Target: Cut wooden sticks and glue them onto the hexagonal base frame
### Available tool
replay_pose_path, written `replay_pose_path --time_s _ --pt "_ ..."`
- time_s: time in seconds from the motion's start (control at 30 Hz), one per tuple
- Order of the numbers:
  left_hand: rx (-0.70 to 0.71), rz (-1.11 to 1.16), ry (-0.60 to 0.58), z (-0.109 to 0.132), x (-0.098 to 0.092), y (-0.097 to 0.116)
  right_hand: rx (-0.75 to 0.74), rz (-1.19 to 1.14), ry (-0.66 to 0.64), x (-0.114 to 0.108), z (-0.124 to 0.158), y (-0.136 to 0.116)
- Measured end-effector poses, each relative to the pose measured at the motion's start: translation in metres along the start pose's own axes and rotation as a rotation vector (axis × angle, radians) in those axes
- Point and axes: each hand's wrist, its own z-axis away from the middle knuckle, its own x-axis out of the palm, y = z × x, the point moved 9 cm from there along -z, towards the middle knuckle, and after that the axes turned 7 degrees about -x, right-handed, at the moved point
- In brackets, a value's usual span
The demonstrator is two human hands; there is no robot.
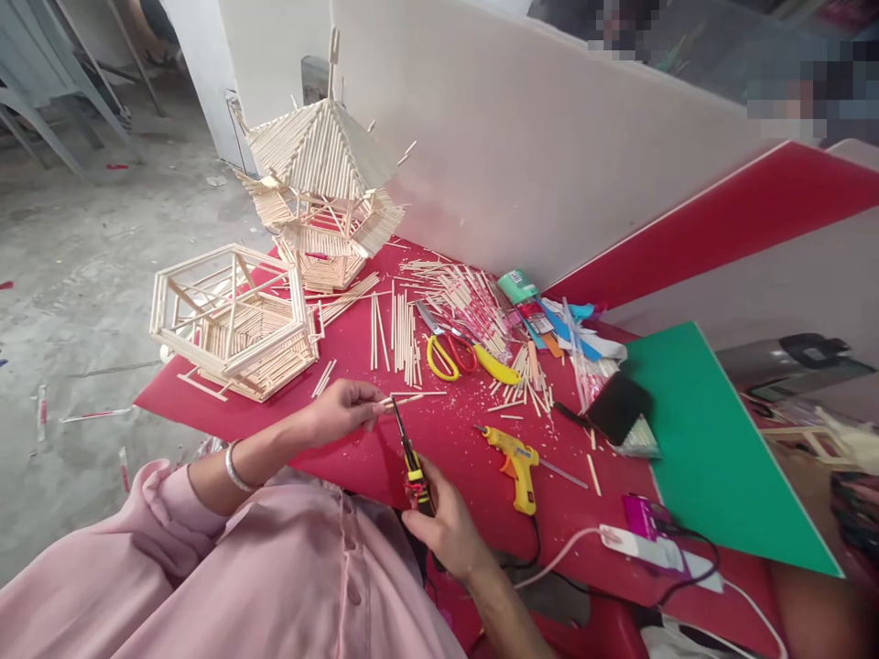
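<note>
My left hand (pixel 349 410) pinches thin wooden sticks (pixel 405 400) above the near edge of the red table. In my right hand (pixel 443 517) is a pair of snips (pixel 415 476) with black and yellow handles. The narrow dark jaws of the snips meet the sticks just past my left fingertips. Whether the jaws are fully closed is too small to tell. To the left of the hands stands a six-sided stick frame (pixel 233 320). A yellow glue gun (pixel 515 462) lies to the right of my right hand.
A tiered stick pagoda (pixel 320 156) stands at the back left. Loose sticks (pixel 405 339), scissors (pixel 445 352) and a green-labelled container (pixel 518 286) lie beyond the hands. At right are a black phone-like object (pixel 620 407), a green board (pixel 728 448) and a power strip (pixel 659 554) with cords.
</note>
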Motion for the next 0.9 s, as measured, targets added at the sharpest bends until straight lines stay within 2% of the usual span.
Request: replay_pose_path --time_s 0.1,0.23,0.27,0.4,0.47,0.53,0.6,0.67,0.77,0.9 --pt "0.054 -0.058 -0.039 0.001 0.005 0.004 0.040 -0.086 0.016 0.002 0.006 0.011" --pt "0.116 -0.094 -0.085 0.003 0.008 0.010 0.161 -0.396 -0.096 0.017 0.013 0.028" --pt "0.108 -0.120 -0.083 0.003 0.008 0.009 0.172 -0.414 -0.102 0.017 0.014 0.028" --pt "0.045 -0.222 -0.034 0.001 0.004 0.000 0.133 -0.078 0.067 -0.006 0.008 0.018" --pt "0.069 -0.202 -0.019 0.002 0.004 0.001 0.145 -0.034 0.064 -0.007 0.007 0.015" --pt "0.125 -0.169 -0.012 0.003 0.007 0.005 0.180 -0.179 -0.006 0.002 0.009 0.016" --pt "0.164 -0.149 0.001 0.002 0.008 0.006 0.200 -0.439 -0.089 0.012 0.013 0.014" --pt "0.139 -0.108 0.002 -0.001 0.009 -0.001 0.166 -0.676 -0.154 0.016 0.019 0.004" --pt "0.058 0.017 -0.010 -0.007 0.009 -0.019 0.060 -0.769 -0.131 0.004 0.020 -0.012" --pt "0.094 0.080 0.065 -0.012 -0.003 -0.028 0.043 -0.803 0.067 -0.032 0.009 -0.006"
